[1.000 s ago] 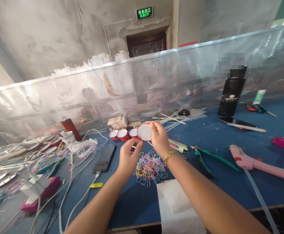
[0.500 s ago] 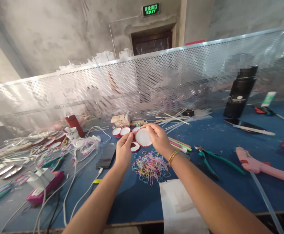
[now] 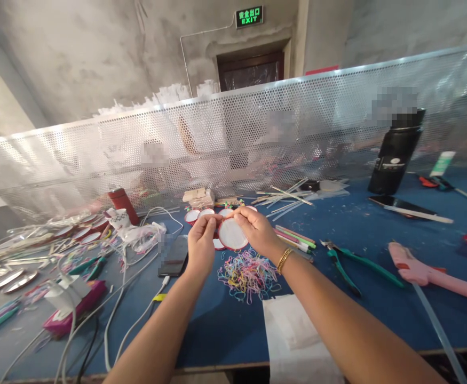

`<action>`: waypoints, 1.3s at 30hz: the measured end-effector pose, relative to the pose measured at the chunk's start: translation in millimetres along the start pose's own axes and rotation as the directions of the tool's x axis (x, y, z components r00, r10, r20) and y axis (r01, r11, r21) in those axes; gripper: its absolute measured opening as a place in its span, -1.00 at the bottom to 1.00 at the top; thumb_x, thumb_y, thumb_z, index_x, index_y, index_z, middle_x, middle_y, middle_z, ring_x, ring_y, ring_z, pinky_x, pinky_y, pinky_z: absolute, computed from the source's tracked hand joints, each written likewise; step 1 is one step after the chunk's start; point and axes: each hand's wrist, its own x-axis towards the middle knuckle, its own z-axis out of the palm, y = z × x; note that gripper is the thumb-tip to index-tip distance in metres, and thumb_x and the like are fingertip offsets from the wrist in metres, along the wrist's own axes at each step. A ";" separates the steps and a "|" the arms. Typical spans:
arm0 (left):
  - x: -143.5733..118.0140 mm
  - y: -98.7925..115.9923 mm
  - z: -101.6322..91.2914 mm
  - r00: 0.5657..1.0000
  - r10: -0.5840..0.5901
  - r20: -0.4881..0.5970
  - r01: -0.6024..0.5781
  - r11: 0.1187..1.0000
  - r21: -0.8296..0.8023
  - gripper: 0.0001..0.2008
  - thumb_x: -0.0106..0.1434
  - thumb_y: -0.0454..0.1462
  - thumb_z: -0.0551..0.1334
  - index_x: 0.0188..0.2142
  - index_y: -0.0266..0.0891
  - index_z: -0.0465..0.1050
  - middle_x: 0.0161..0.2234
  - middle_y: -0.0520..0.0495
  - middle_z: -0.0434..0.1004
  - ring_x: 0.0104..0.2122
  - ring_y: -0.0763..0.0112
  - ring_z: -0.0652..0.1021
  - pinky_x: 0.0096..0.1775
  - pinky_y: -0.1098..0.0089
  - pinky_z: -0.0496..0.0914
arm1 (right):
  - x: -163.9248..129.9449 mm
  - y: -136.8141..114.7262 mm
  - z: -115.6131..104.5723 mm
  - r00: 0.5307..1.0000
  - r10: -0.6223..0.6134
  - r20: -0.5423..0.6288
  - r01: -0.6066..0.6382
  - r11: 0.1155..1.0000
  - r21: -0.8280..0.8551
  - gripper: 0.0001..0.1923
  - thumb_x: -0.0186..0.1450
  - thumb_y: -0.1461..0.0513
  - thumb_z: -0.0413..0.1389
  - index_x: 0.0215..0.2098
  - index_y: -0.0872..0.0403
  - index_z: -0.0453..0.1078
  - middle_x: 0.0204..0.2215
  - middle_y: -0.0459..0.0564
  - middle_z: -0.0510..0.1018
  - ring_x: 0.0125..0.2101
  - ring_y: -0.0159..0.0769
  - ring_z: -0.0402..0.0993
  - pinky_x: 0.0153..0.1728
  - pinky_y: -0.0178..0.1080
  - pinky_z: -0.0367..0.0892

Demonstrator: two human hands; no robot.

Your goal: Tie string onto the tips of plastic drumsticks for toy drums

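My right hand [image 3: 257, 230] grips a round white disc with a red rim [image 3: 234, 233] at its upper right edge, thumb on the white face. At the disc's upper left, my left hand [image 3: 201, 242] is closed in a pinch, its fingertips close to the rim; what lies between them is too small to make out. Just below the disc spreads a pile of small coloured loops [image 3: 248, 274]. Behind the hands stand more red-rimmed white rounds [image 3: 192, 215], partly hidden by my fingers.
Teal-handled pliers [image 3: 343, 264] and a pink glue gun [image 3: 417, 266] lie right. Coloured sticks [image 3: 295, 237] sit beside my right wrist. A phone [image 3: 174, 256], white cables [image 3: 123, 298] and a power strip [image 3: 75, 312] occupy the left. A black bottle [image 3: 395, 154] stands far right.
The disc has moved slightly down and left and turned a little. Both hands have drawn closer together at its top edge, my left fingers now nearer the right thumb.
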 end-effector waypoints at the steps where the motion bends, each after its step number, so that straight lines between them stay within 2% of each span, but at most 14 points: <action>1: 0.1 0.0 0.6 1.000 0.010 -0.005 -0.010 1.000 0.005 -0.69 0.16 -0.03 0.35 -0.31 -0.24 0.55 -0.41 -0.01 0.52 -0.44 0.47 0.42 -0.37 0.45 0.33 | 0.2 0.5 0.2 1.000 0.001 -0.011 -0.001 1.000 0.002 -0.65 0.48 0.05 -0.02 -0.16 0.00 0.56 -0.25 -0.03 0.65 -0.21 -0.21 0.53 -0.17 -0.21 0.40; 7: -0.3 -0.9 2.8 1.000 -0.010 0.010 0.009 0.998 0.056 -0.76 0.09 -0.12 0.38 -0.33 -0.24 0.55 -0.50 0.05 0.49 -0.52 0.50 0.37 -0.43 0.46 0.27 | 1.3 2.9 -0.2 0.997 0.010 -0.072 -0.008 1.000 0.028 -0.65 0.47 0.03 -0.02 -0.18 0.00 0.55 -0.23 -0.01 0.66 -0.18 -0.19 0.55 -0.11 -0.17 0.40; 14: -3.6 -5.6 8.3 0.989 -0.048 0.139 0.034 0.994 0.103 -0.88 -0.04 -0.26 0.36 -0.47 -0.25 0.51 -0.51 0.06 0.49 -0.50 0.49 0.39 -0.42 0.48 0.26 | 2.3 7.1 -0.9 0.986 0.035 -0.165 -0.033 0.999 0.012 -0.61 0.48 -0.03 -0.03 -0.20 0.00 0.54 -0.23 0.01 0.66 -0.17 -0.16 0.55 -0.09 -0.14 0.39; 17: -5.8 -6.1 11.3 0.982 -0.025 0.185 0.001 0.991 0.132 -0.87 -0.02 -0.25 0.35 -0.44 -0.26 0.55 -0.47 0.02 0.54 -0.45 0.45 0.43 -0.37 0.47 0.30 | 3.1 9.0 -1.2 0.975 0.050 -0.216 -0.047 0.999 0.020 -0.61 0.47 -0.04 -0.02 -0.20 0.00 0.53 -0.19 0.03 0.66 -0.14 -0.14 0.56 -0.05 -0.11 0.39; 20: -7.5 -5.1 12.2 0.982 -0.010 0.188 -0.020 0.988 0.154 -0.88 0.01 -0.23 0.34 -0.46 -0.25 0.54 -0.49 0.03 0.52 -0.46 0.46 0.42 -0.39 0.47 0.29 | 3.6 9.9 -1.5 0.964 0.063 -0.259 -0.054 0.998 0.044 -0.61 0.46 -0.06 -0.02 -0.21 0.00 0.51 -0.15 0.04 0.66 -0.13 -0.14 0.56 -0.02 -0.10 0.40; 25: -8.3 -3.5 11.5 0.977 -0.040 0.210 0.017 0.994 0.111 -0.83 0.02 -0.18 0.37 -0.45 -0.24 0.51 -0.49 0.03 0.49 -0.46 0.47 0.41 -0.39 0.47 0.28 | 3.8 11.5 -1.4 0.956 0.074 -0.283 -0.063 0.997 0.049 -0.59 0.46 -0.07 -0.02 -0.20 0.01 0.50 -0.16 0.04 0.67 -0.13 -0.13 0.56 -0.03 -0.10 0.41; 31: -8.8 -5.2 13.6 0.967 -0.138 0.214 0.149 0.988 -0.038 -0.74 -0.03 -0.17 0.44 -0.40 -0.22 0.48 -0.52 0.10 0.43 -0.53 0.56 0.31 -0.44 0.49 0.21 | 3.7 13.8 -0.7 0.954 0.099 -0.284 -0.084 0.994 0.063 -0.59 0.46 -0.08 -0.02 -0.20 0.00 0.50 -0.14 0.06 0.66 -0.10 -0.12 0.56 -0.02 -0.09 0.41; 36: -9.5 -5.8 14.4 0.923 -0.295 0.245 0.345 0.919 -0.193 -0.66 -0.14 -0.25 0.51 -0.39 -0.23 0.46 -0.52 0.13 0.39 -0.56 0.63 0.30 -0.47 0.52 0.22 | 3.4 12.3 0.5 0.958 0.105 -0.267 -0.089 0.993 0.073 -0.60 0.45 -0.07 -0.02 -0.21 0.01 0.51 -0.15 0.06 0.66 -0.13 -0.12 0.56 -0.03 -0.09 0.41; 39: -9.0 -5.7 13.6 0.904 -0.353 0.242 0.411 0.875 -0.255 -0.62 -0.24 -0.32 0.53 -0.40 -0.24 0.47 -0.50 0.13 0.42 -0.56 0.66 0.32 -0.48 0.55 0.25 | 2.8 11.7 0.9 0.971 0.097 -0.218 -0.087 0.995 0.055 -0.60 0.45 -0.05 -0.01 -0.21 0.00 0.53 -0.19 0.04 0.67 -0.15 -0.13 0.55 -0.08 -0.12 0.41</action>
